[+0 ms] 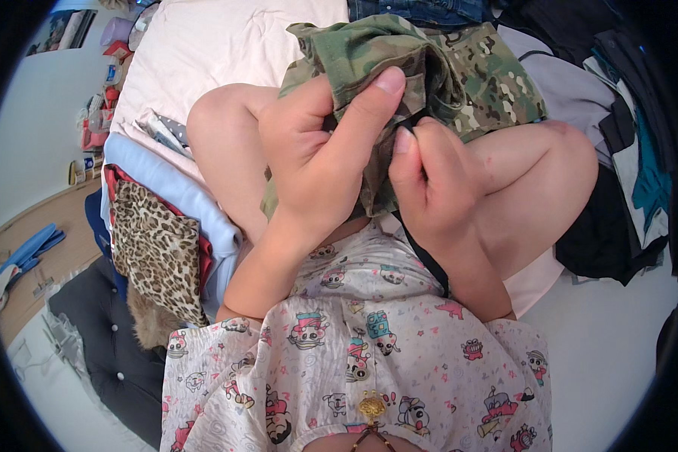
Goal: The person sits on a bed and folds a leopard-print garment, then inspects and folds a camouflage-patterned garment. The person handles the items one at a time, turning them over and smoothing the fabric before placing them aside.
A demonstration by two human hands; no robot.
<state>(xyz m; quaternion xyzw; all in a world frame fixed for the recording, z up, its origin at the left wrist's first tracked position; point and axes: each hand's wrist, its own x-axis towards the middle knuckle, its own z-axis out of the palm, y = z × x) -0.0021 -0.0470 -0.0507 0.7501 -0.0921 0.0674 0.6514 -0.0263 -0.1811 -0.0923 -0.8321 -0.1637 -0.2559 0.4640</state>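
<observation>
A camouflage garment (486, 79) lies across my bent legs, bunched up at its near end. My left hand (316, 158) grips a folded edge of it, with the thumb pressed flat on the cloth. Just to the right, my right hand (443, 175) pinches a black strap (426, 257) close to that edge. The strap runs down past my right wrist toward my lap. My fingers hide the spot where strap and cloth meet, so I cannot tell whether they are joined.
Folded clothes, with a leopard-print piece (155, 237) and a light blue one (164, 175), are stacked at left. Dark and teal clothes (652, 186) pile up at right. Jeans (418, 11) lie beyond the camouflage. A pale pink bedspread (214, 45) lies beneath; a dark tufted cushion (107, 333) is lower left.
</observation>
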